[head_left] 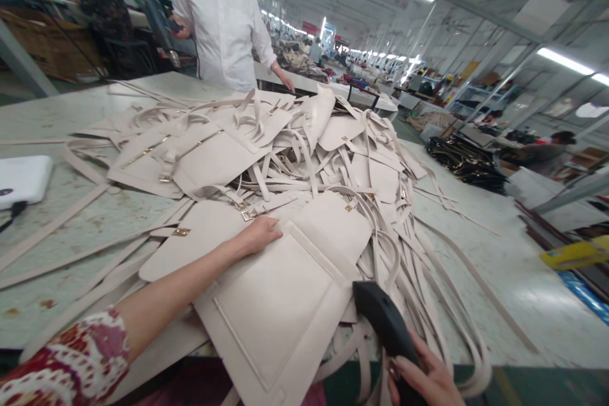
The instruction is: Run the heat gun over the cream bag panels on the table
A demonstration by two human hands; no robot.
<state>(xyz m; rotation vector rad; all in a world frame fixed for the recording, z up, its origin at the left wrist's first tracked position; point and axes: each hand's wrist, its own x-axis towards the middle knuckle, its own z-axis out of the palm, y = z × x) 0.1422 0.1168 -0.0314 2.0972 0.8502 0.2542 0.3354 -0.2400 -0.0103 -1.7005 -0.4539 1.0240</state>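
A heap of cream leather bag panels and straps (295,158) with small gold buckles covers the table. My left hand (259,233) rests on the top edge of the nearest cream bag panel (280,304), fingers curled over it. My right hand (421,377), at the bottom edge of the view, is wrapped round a black handheld tool (383,317) whose tip points at the panel's right side. My left forearm reaches in from a red patterned sleeve.
The worn green table (71,228) carries loose straps and a white box (23,179) with a black cable at left. A person in a white shirt (223,19) stands at the far side. Black bags (469,162) lie at right; more workers sit beyond.
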